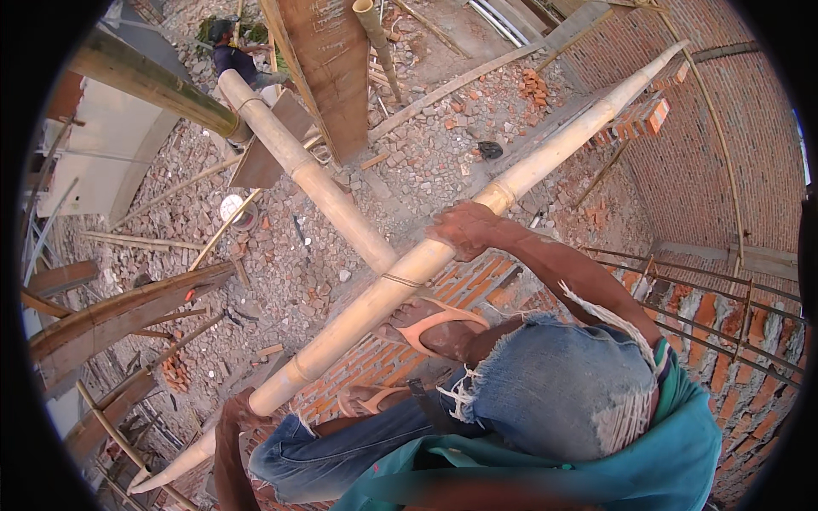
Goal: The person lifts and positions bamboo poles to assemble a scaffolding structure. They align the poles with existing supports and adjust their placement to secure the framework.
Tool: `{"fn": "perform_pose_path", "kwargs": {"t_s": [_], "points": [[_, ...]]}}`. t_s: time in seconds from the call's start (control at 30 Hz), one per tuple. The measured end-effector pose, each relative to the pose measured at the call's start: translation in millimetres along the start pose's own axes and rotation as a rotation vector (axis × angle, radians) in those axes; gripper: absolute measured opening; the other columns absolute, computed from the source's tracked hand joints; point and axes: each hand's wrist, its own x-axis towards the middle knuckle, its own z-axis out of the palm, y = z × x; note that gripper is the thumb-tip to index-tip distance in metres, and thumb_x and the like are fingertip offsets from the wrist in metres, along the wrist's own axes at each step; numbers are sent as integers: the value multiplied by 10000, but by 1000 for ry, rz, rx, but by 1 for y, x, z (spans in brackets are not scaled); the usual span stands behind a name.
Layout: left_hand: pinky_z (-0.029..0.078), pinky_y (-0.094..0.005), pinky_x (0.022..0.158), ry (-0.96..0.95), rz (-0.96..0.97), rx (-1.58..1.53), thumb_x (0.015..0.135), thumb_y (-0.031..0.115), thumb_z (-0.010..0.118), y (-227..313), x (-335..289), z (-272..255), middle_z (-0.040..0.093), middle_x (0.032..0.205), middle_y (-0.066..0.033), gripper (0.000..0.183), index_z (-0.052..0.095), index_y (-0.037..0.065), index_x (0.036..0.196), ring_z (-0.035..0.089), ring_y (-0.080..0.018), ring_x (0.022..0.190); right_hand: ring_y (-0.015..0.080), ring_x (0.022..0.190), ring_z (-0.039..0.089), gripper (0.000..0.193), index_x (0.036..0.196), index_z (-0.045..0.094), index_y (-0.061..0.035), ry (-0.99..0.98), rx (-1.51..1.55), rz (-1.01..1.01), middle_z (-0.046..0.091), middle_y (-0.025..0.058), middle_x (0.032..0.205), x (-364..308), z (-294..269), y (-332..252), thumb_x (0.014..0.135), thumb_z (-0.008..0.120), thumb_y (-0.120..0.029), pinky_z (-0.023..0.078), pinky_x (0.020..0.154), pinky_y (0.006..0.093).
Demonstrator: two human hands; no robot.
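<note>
A long, thick bamboo pole [349, 319] runs slantwise in front of me, from low on the left to the brick wall at the upper right. My left hand [242, 410] is closed round its lower part, the fingers partly hidden behind the wrist. Farther up, my right hand [463, 230] grips the same pole near a joint ring. A second bamboo pole [319, 187] comes from the upper left and meets the long one below my right hand; whether it ends there or passes underneath, I cannot tell. My sandalled foot [439, 330] rests on brickwork close to the pole.
I am perched on a brick wall [371, 375] high above rubble-strewn ground [281, 289]. Steel bars [741, 324] stick out at the right. A tall brick wall [690, 162] stands beyond. Upright boards [328, 77], a white bucket [239, 211] and a co-worker [234, 60] are below.
</note>
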Motion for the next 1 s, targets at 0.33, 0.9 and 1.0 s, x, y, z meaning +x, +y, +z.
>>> {"fn": "perform_pose_path", "kwargs": {"t_s": [0.33, 0.9, 1.0], "points": [[512, -447, 1001, -179, 279, -40, 732, 622, 814, 133, 108, -141, 665, 1224, -130, 841, 581, 70, 1322, 613, -278, 1204, 378, 854, 701, 438, 1027, 645, -157, 183, 18, -26, 676, 121, 874, -2, 5, -2, 613, 786, -187, 547, 727, 505], [532, -398, 921, 72, 619, -222, 580, 369, 967, 279, 79, -35, 672, 1116, -163, 908, 538, -13, 1282, 660, -279, 1044, 376, 834, 697, 447, 995, 654, -154, 150, 53, -60, 697, 117, 816, 6, 6, 1, 572, 795, -173, 540, 713, 503], [539, -400, 901, 87, 648, -160, 578, 339, 953, 280, 79, -34, 673, 1106, -171, 872, 537, -20, 1256, 671, -293, 1028, 369, 928, 692, 480, 1032, 675, -159, 293, 58, -25, 709, 129, 901, 2, 18, -4, 574, 811, -202, 542, 780, 511]]}}
